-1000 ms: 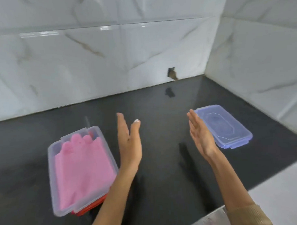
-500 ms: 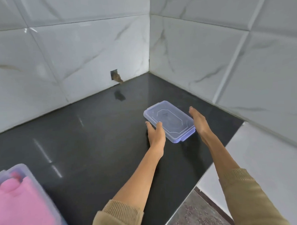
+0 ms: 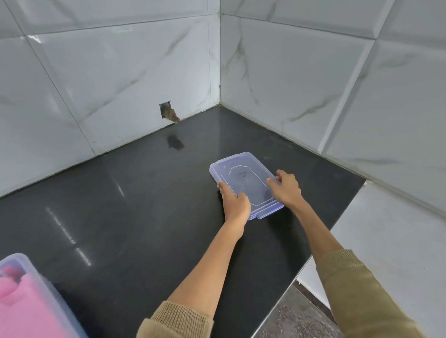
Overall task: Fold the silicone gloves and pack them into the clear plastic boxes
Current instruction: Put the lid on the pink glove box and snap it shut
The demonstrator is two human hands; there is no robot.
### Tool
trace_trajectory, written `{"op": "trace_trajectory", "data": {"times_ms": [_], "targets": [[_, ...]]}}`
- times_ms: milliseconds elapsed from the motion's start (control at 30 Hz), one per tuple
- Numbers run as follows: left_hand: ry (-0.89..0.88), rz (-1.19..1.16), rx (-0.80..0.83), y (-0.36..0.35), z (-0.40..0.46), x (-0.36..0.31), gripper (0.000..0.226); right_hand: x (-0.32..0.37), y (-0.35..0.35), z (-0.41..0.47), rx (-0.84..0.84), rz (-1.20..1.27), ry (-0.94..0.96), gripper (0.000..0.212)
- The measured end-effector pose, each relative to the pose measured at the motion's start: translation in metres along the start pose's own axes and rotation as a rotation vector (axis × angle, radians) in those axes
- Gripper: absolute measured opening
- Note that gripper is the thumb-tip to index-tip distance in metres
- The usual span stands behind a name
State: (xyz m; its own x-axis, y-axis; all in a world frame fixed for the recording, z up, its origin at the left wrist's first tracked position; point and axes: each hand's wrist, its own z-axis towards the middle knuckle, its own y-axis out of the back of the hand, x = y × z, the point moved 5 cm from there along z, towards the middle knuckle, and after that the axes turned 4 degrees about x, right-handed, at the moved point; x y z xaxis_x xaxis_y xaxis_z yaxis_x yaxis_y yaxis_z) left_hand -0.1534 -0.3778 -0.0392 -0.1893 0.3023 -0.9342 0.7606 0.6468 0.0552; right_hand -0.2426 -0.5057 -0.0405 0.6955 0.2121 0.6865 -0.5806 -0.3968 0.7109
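Hands (image 3: 235, 203) (image 3: 286, 189) grip clear lid (image 3: 244, 179) (both sides).

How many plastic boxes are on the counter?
2. One box lies near the corner, held by both hands; the other, at the lower left edge, holds something pink. More may lie outside the view.

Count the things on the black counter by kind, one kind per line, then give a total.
Clear plastic containers: 2, the lidded clear plastic box gripped by the left hand and right hand, and the open clear plastic box
Pink silicone gloves: 1 bundle
Total: 3
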Motion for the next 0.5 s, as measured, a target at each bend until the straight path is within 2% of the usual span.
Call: {"op": "trace_trajectory", "data": {"times_ms": [100,233,333,500], "targets": [[-0.012,0.009,0.008,0.005,0.001,0.003,0.062,-0.002,-0.003,-0.004,0.001,0.002,0.003,0.032],[-0.037,-0.01,-0.016,0.015,0.001,0.005,0.049,0.001,-0.003,-0.01,-0.004,0.065,-0.005,0.033],[-0.078,0.035,-0.062,0.024,-0.002,0.005,0.053,0.01,-0.007,-0.018,0.019,0.168,0.022,0.033],[-0.174,0.167,-0.237,0.049,-0.011,-0.002,0.064,0.032,-0.021,-0.037,0.026,0.328,0.055,0.035]]}}
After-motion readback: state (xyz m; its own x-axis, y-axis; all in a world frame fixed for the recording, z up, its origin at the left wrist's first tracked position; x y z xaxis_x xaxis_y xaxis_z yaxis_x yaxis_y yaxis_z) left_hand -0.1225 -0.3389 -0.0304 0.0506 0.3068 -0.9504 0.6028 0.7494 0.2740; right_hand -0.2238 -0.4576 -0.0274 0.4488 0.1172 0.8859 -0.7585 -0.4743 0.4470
